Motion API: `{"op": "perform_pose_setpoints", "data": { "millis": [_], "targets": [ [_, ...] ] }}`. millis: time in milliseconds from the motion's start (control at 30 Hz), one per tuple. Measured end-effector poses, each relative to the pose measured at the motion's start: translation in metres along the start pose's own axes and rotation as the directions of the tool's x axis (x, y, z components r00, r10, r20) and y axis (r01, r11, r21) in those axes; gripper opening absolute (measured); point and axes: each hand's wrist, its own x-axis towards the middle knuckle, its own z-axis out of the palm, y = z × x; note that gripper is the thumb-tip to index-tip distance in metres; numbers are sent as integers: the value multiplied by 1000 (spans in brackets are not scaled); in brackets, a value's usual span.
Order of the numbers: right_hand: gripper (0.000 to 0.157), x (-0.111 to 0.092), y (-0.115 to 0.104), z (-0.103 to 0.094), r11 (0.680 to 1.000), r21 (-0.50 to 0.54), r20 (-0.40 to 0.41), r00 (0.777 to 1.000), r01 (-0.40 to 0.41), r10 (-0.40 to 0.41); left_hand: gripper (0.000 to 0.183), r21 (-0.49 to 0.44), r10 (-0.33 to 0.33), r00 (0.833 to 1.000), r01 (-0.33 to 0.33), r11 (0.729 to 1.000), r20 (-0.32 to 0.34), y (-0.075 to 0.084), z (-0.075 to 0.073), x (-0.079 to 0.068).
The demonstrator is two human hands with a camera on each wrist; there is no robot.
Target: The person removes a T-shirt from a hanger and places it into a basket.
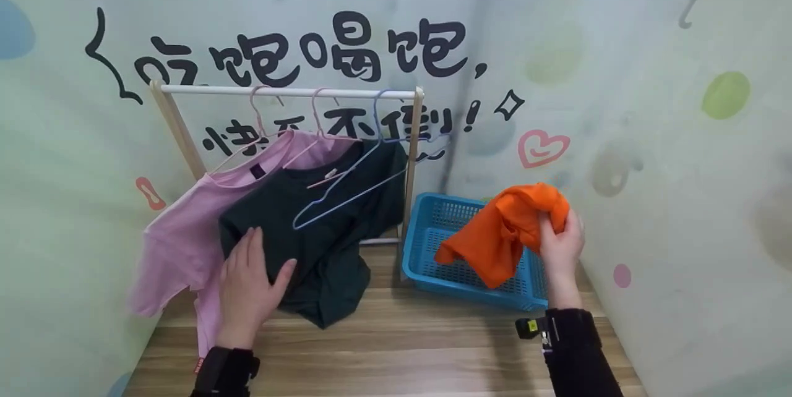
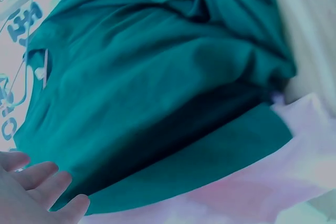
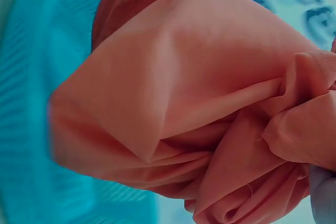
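Observation:
My right hand [image 1: 563, 242] grips a bunched orange garment [image 1: 495, 236] and holds it over the blue plastic basket [image 1: 427, 276]. In the right wrist view the orange cloth [image 3: 157, 77] fills most of the picture, hiding much of the hand. On the left, my left hand [image 1: 250, 286] has its fingers extended against a dark green T-shirt [image 1: 309, 242] that hangs from a pink hanger. Behind that shirt hangs a pink T-shirt [image 1: 185, 248] on another pink hanger [image 1: 257, 119]. A blue hanger [image 1: 346, 199] with no garment on it dangles in front of the green shirt.
A small clothes rack with a white rail [image 1: 216, 90] and wooden posts stands on the wood-grain tabletop [image 1: 396, 347], left of the basket. Pale walls with printed lettering [image 1: 356, 44] enclose the table at the back and sides.

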Motion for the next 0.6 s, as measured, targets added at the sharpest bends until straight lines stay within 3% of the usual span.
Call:
{"op": "perform_pose_setpoints", "data": {
  "millis": [100,200,367,600],
  "targets": [
    [35,-2,32,-7,979,-199,2,999,34,-34,80,-8,6,1000,-6,1000,-9,2,-7,8],
    [40,-8,56,-14,946,-322,104,994,23,11,81,-5,14,1000,-14,1000,-20,5,-13,18],
    [50,-21,77,-24,924,-382,272,956,4,109,82,14,38,998,-38,999,-41,13,-19,37],
    [53,-39,87,-26,923,-384,312,943,18,112,78,51,118,990,-115,992,-73,23,-20,69]
  ]
}}
